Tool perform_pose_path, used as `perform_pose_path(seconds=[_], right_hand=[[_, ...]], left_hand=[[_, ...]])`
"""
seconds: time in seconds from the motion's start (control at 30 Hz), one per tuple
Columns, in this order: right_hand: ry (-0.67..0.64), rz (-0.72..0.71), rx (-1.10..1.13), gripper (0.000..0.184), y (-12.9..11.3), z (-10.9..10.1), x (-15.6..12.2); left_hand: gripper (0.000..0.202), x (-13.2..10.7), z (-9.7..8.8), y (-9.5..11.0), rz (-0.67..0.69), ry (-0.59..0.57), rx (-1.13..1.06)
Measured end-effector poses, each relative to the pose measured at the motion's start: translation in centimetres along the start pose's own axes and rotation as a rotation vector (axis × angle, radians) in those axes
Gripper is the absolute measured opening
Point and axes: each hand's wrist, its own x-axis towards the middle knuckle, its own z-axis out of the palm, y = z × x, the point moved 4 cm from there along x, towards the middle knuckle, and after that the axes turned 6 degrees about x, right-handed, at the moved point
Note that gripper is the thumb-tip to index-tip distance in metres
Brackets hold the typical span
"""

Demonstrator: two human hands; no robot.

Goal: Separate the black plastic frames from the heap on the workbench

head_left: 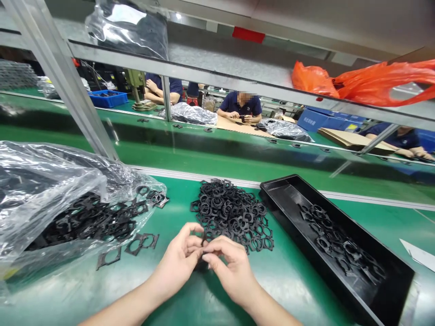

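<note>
- Two hands meet over one green tabletop (180, 185); clock hours are counted from where they meet.
- One left hand (181, 253): thumb and index nearly together, the other fingers curled, pinching one small black part (204, 240), mostly hidden, at the clock's centre.
- One right hand (234, 265): thumb and first fingers brought almost closed on the same part, their tips next to the left hand's.
- One pile of black ring-shaped parts (233, 210), between 12 and 1 o'clock, just beyond the fingers; too heaped to count.
- One black tray (299, 235) at 3 o'clock, holding a dozen or more overlapping pieces; exact number unclear.
- One clear plastic bag (50, 176) at 10 o'clock, with uncountable black parts spilling toward its mouth.
- Three loose black frames (134, 246) at 9 o'clock beside it, two of them overlapping.
- One orange bag (370, 81) between 1 and 2 o'clock and one wrapped bundle (127, 34) at 11, both on the shelf (220, 52).
- At least three co-workers (243, 106), toward 11, 12 and 2 o'clock.
</note>
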Motion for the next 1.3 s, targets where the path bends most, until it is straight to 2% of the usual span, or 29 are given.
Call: perform_pose_path(seconds=[0.07, 0.23, 0.43, 0.63, 1.1, 1.3], right_hand=[[0.025, -0.021, 0.01, 0.014, -0.1, -0.2, 0.0], [0.11, -0.022, -0.008, 0.011, 0.2, -0.6, 0.0], [0.152, -0.006, -0.008, 0.007, 0.9, -0.8, -0.2], [0.157, -0.086, -0.092, 0.012, 0.6, -0.9, -0.1], [0.172, -0.028, -0.116, 0.007, 1.0, -0.9, -0.1], [0.165, 0.022, -0.113, 0.005, 1.0, -0.8, -0.1]], left_hand=[[0.036, 0.0, 0.0, 0.1, -0.017, -0.001, -0.022], [0.029, 0.2, 0.0, 0.2, -0.028, 0.032, -0.064], [0.037, 0.0, -0.1, 0.1, -0.055, 0.039, -0.069], [0.03, -0.5, 0.0, -0.2, 0.057, 0.007, 0.092], [0.028, -0.7, -0.1, -0.2, 0.159, 0.031, 0.265], [0.028, -1.0, -0.3, 0.8, 0.294, 0.071, 0.428]])
